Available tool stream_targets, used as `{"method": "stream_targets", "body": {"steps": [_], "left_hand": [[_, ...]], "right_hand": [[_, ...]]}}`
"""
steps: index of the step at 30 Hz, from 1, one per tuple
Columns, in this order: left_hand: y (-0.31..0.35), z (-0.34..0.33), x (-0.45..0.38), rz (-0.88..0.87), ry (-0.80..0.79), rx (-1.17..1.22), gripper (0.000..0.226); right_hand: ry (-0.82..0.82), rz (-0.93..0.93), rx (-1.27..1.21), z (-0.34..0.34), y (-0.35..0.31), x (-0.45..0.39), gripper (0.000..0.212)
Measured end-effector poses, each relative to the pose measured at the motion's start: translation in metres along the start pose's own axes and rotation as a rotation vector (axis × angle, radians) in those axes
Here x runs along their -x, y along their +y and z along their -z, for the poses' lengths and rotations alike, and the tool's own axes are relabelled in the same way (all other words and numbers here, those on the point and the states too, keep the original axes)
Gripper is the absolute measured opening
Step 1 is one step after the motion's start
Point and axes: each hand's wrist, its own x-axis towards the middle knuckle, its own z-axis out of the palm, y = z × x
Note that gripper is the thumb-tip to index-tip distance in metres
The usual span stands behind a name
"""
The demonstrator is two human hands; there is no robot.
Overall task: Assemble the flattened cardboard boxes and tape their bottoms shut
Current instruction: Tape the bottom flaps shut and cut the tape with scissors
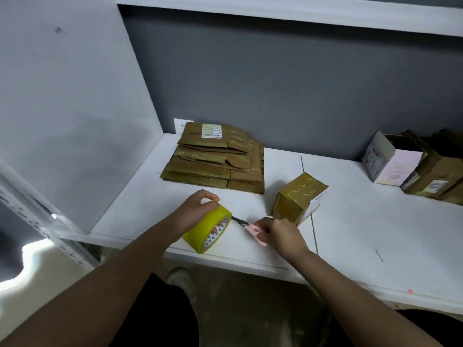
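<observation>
Gripping the roll of yellow tape point(208, 230) with my left hand point(194, 211), I have my fingers curled over its top and reaching into the core, so the roll stands on edge near the front lip of the white surface point(350, 234). My right hand point(278, 234) is just beside the roll, on its far side from my left arm, with its fingers pinched around the pink handle of a small cutter point(250, 227). The cutter's dark blade points toward the roll and its tip sits almost at the roll's rim; I cannot tell whether it touches the tape.

Beyond the roll, toward the grey back wall point(275, 83), lies a stack of flattened cardboard boxes point(215, 159), the top one carrying a pale printed label point(211, 130). Well apart from the roll, past my right hand, one assembled cardboard box point(295, 196) stands with glossy tape across the face turned upward. Much farther from the roll, at the far end of the surface against the wall, stand several more boxes point(421, 169), one of them pale with an open flap. Behind the stack, low on the wall, a white plate point(179, 123) shows. A white shelf point(300, 13) runs overhead, high above the roll.
</observation>
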Motion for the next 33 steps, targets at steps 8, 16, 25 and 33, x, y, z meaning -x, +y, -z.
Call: {"method": "stream_targets", "body": {"steps": [8, 16, 25, 33], "left_hand": [[-0.028, 0.050, 0.013, -0.096, 0.065, 0.058, 0.013], [-0.033, 0.062, 0.014, -0.110, 0.039, 0.085, 0.015], [-0.024, 0.051, 0.021, -0.118, -0.040, 0.101, 0.022], [-0.025, 0.042, 0.017, -0.107, -0.012, 0.082, 0.039]], "right_hand": [[-0.033, 0.165, 0.286, -0.067, -0.046, -0.047, 0.045], [0.254, 0.079, -0.106, -0.071, -0.058, -0.046, 0.025], [0.141, 0.043, -0.690, -0.017, -0.123, -0.055, 0.026], [0.258, 0.059, -0.682, -0.022, -0.122, -0.052, 0.029]]}}
